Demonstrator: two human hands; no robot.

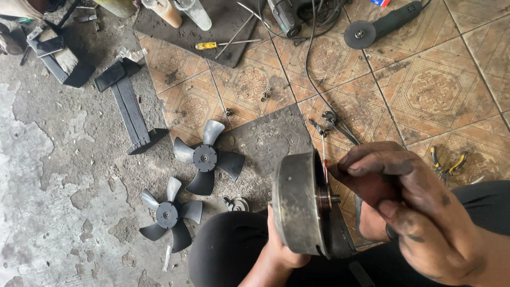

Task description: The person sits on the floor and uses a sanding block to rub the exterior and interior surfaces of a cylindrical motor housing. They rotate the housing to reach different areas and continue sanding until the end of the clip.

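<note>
Grimy floor tiles [435, 90] are lying under a motor [305, 204] the left hand [279, 250] is gripping from below, while the right hand's [409, 207] fingers [366, 165], pinched together at its shaft, are risking a slip.

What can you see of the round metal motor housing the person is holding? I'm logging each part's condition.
The motor housing is a short, drum-shaped can of dull grey metal, scuffed and grimy, held on edge above the person's lap. Its open face turns right, showing a copper-coloured ring and a short central shaft. A notch cuts its lower rim. The left hand grips it from beneath; the right hand, blackened with grease, presses a dark reddish-brown piece, perhaps abrasive sheet, against the ring and shaft.
</note>
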